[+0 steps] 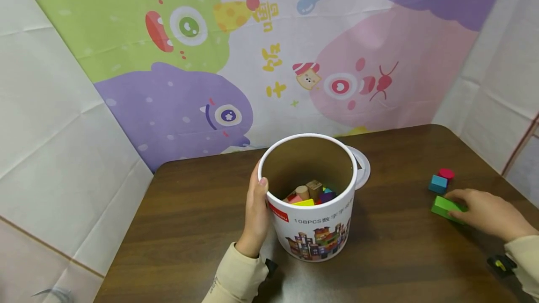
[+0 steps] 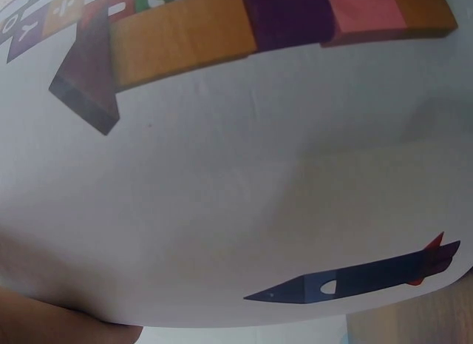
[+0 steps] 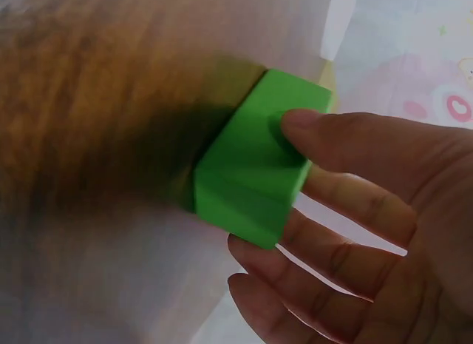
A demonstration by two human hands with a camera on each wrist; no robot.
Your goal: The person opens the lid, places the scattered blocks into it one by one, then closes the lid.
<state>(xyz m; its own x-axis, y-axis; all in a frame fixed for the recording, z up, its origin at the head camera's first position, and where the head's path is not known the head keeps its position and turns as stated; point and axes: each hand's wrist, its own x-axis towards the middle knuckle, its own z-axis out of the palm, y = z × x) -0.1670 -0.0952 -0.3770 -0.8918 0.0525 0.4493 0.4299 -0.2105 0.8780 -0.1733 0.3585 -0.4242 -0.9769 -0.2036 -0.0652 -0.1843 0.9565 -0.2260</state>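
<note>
Lower centre: left hand (image 1: 255,214) is clasping the bucket (image 1: 309,226) by its side, apparently steadying it; lower right: right hand (image 1: 492,212) is pinching a green block (image 1: 444,206).

The green block (image 3: 247,159) is smooth, perhaps wooden.

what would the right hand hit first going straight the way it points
Likely the blue block, just ahead of the right hand and its green block, though depth is hard to judge.
</note>
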